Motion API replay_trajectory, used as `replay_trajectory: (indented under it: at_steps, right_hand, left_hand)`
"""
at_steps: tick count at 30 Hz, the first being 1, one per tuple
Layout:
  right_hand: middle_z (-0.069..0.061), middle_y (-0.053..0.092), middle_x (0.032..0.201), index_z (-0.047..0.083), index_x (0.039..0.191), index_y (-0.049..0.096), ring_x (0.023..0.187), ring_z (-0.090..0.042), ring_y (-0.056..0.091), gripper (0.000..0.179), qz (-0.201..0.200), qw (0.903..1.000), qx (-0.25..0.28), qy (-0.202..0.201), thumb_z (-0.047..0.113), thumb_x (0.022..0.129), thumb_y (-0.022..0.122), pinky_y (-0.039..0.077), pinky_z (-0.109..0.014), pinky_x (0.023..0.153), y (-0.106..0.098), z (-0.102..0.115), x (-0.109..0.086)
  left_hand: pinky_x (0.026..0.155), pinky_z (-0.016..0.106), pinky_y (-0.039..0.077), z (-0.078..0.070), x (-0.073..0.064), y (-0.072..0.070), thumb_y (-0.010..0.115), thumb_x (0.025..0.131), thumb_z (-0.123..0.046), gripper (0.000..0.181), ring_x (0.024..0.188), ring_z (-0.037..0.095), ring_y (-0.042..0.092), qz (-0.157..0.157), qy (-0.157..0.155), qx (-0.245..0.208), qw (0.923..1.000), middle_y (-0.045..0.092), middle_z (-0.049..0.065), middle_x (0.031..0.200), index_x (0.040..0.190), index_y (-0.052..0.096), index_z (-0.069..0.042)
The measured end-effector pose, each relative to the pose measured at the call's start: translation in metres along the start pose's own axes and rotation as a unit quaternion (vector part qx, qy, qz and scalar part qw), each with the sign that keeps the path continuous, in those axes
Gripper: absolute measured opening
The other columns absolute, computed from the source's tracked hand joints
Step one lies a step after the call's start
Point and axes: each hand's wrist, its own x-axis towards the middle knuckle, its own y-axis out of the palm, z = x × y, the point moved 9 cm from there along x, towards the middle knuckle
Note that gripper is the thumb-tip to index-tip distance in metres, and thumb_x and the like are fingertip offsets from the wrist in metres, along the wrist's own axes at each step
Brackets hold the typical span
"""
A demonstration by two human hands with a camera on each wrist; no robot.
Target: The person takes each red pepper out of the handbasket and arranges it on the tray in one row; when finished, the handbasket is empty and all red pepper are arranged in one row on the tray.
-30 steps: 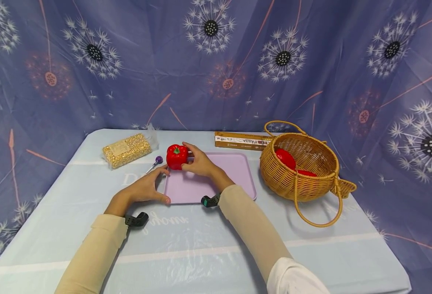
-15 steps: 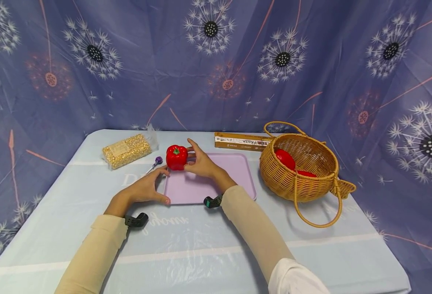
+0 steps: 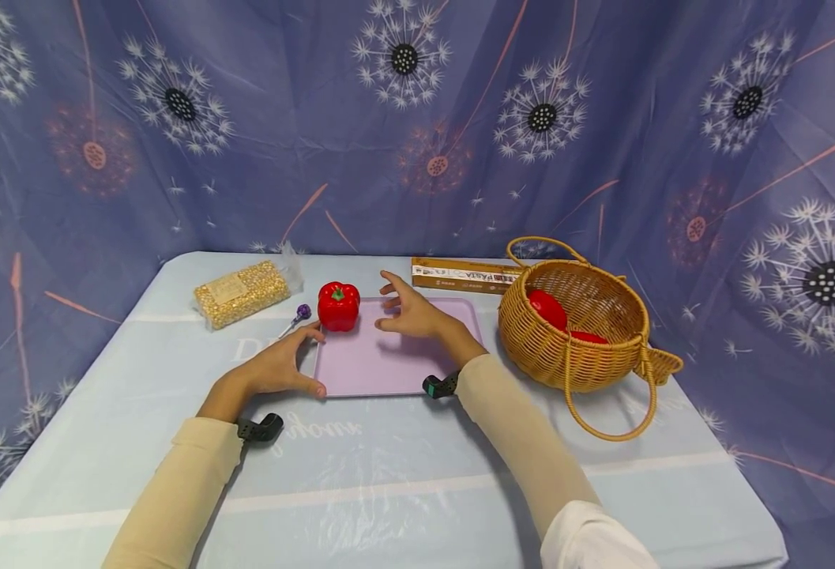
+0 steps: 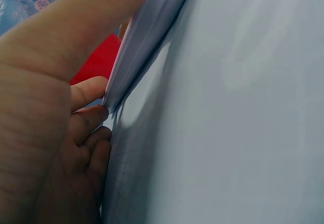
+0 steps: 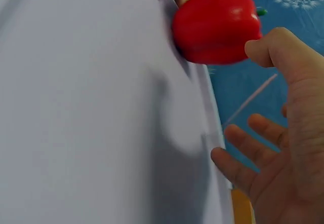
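Note:
A red bell pepper [image 3: 339, 306] with a green stem stands on the far left corner of a light purple tray [image 3: 417, 371]. My left hand [image 3: 275, 367] holds the tray's left side, thumb at the near corner and index fingertip at the rim beside the pepper. In the left wrist view, its bent fingers [image 4: 88, 122] meet the tray's edge. To the pepper's right, my right hand [image 3: 417, 312] is over the tray, fingers spread and holding nothing. The right wrist view shows a gap between its fingers and the pepper [image 5: 217, 24], though the thumb overlaps it there.
A wicker basket [image 3: 531, 340] with red items inside stands right of the tray, its handle loop on the table. Behind lies a pasta box [image 3: 460, 275]. A bag of yellow kernels [image 3: 242, 294] and a purple lollipop [image 3: 303, 312] lie left of the pepper.
My right hand has let go of the bell pepper and moved right, its fingers opening. The pepper stays on the tray's corner. My left hand keeps its place at the tray.

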Motion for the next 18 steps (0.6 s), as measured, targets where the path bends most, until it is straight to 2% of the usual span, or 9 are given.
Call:
replay_trajectory:
  at_steps: [2,5,10,15,18]
  right_hand:
    - [-0.025,0.041,0.148,0.011,0.159,0.022,0.128,-0.039,0.053,0.088,0.003,0.9997,-0.026,0.001,0.013,0.089,0.076,0.047,-0.046,0.105,-0.008,0.002,-0.003]
    - [-0.022,0.042,0.147,0.01,0.156,0.031,0.129,-0.039,0.051,0.075,0.016,0.9954,-0.095,0.007,0.019,0.093,0.072,0.047,-0.046,0.103,-0.021,0.008,-0.01]
    - [-0.017,0.044,0.144,0.01,0.155,0.034,0.127,-0.032,0.05,0.069,0.045,0.9783,-0.202,0.002,0.024,0.096,0.068,0.046,-0.043,0.102,-0.042,0.029,-0.019]
    - [-0.016,0.048,0.138,0.006,0.151,0.04,0.126,-0.027,0.051,0.064,0.061,0.9679,-0.243,-0.019,0.023,0.097,0.068,0.046,-0.043,0.102,-0.066,0.056,-0.03]
    - [-0.015,0.05,0.138,0.007,0.151,0.042,0.126,-0.028,0.05,0.062,0.062,0.9662,-0.25,-0.012,0.024,0.098,0.068,0.046,-0.045,0.101,-0.084,0.07,-0.041]
  left_hand:
    - [0.119,0.06,0.017,0.001,0.0,-0.001,0.095,0.062,-0.05,0.101,0.151,0.04,0.016,0.0,-0.004,0.002,1.0,0.021,0.018,0.165,0.139,0.044,-0.01]
    - [0.118,0.062,0.016,0.0,-0.001,-0.001,0.095,0.063,-0.049,0.1,0.151,0.04,0.015,0.005,-0.007,0.002,1.0,0.02,0.018,0.166,0.14,0.043,-0.01]
    - [0.118,0.062,0.016,-0.001,-0.002,-0.001,0.095,0.064,-0.049,0.101,0.151,0.041,0.014,0.005,-0.007,0.0,1.0,0.019,0.019,0.166,0.14,0.043,-0.009]
    - [0.118,0.061,0.016,-0.002,-0.002,-0.001,0.095,0.062,-0.049,0.101,0.151,0.04,0.015,0.004,-0.003,-0.003,1.0,0.02,0.019,0.165,0.14,0.043,-0.008]
    - [0.119,0.06,0.015,-0.004,-0.001,0.0,0.096,0.062,-0.047,0.102,0.151,0.04,0.015,0.004,0.005,-0.009,0.9999,0.02,0.02,0.165,0.139,0.044,-0.007]
